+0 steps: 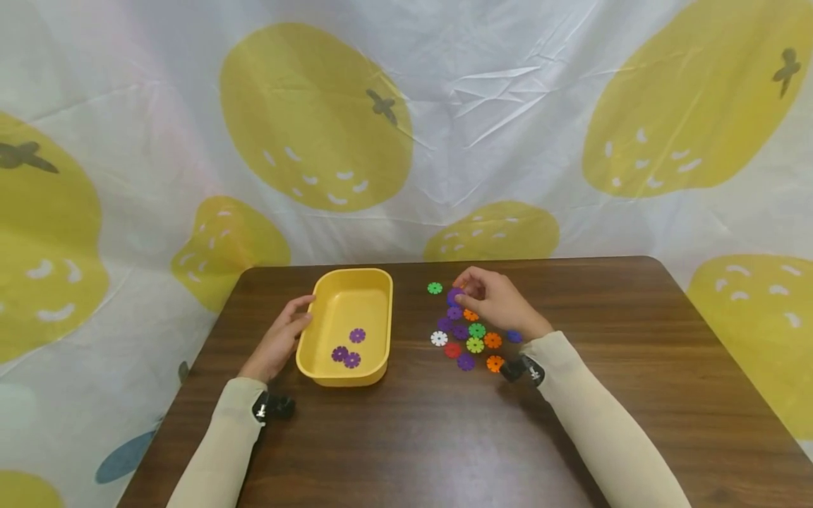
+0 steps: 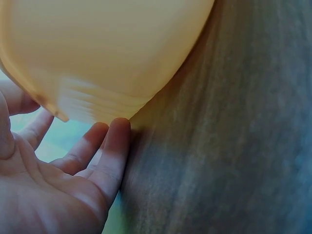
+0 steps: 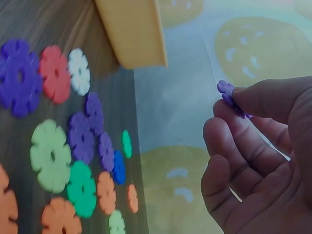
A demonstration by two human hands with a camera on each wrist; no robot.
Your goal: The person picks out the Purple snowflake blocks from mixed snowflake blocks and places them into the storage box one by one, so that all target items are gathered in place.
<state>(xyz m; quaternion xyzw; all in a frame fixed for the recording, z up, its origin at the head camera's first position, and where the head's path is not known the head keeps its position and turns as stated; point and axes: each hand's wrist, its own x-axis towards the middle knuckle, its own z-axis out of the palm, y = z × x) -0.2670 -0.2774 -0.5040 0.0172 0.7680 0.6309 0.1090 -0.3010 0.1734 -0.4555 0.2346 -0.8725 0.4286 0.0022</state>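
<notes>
My right hand (image 1: 502, 300) pinches a purple snowflake disc (image 3: 225, 89) between thumb and index finger, just above a loose group of discs. In the right wrist view the disc shows nearly edge-on and the other fingers curl loosely. My left hand (image 1: 278, 347) rests its fingertips against the left side of a yellow tray (image 1: 389, 339). The left wrist view shows those fingers (image 2: 114, 141) loosely bent, touching the outer wall near the rim. Inside the tray lie a few purple discs (image 1: 358, 336), two of them overlapping.
Right of the tray, several discs are spread on the brown wooden table (image 1: 413, 437): a white disc (image 1: 439, 339), a red disc (image 1: 452, 350), green, orange, purple and blue ones. A green disc (image 1: 435, 288) lies farther back. A lemon-patterned cloth (image 1: 444, 141) hangs behind the table.
</notes>
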